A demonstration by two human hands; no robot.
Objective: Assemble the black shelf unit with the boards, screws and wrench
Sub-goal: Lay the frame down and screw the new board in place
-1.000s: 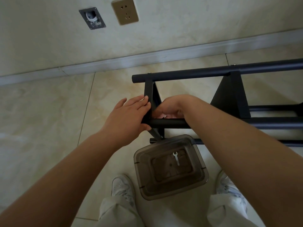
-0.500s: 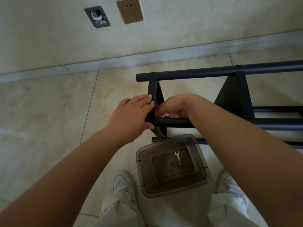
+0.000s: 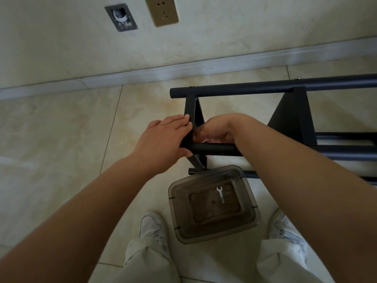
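The black shelf unit (image 3: 244, 89) lies on its side on the tiled floor, with its tubes running off to the right. My left hand (image 3: 163, 139) grips its left end: the fingers lie along the end board (image 3: 190, 107) and the thumb curls under the near tube (image 3: 216, 150). My right hand (image 3: 218, 127) reaches inside the frame, fingers curled against that board just above the tube. Whatever they pinch is hidden. A small silver wrench (image 3: 220, 194) lies in a smoky plastic container (image 3: 251, 217) below the frame.
A second black board (image 3: 293, 119) stands between the tubes further right. My white shoes (image 3: 153, 227) (image 3: 285, 229) flank the container. Beyond the frame a wall with a baseboard (image 3: 142, 75) carries a socket (image 3: 162, 10).
Both hands stay at the same joint of the frame. Only the view has shifted a little.
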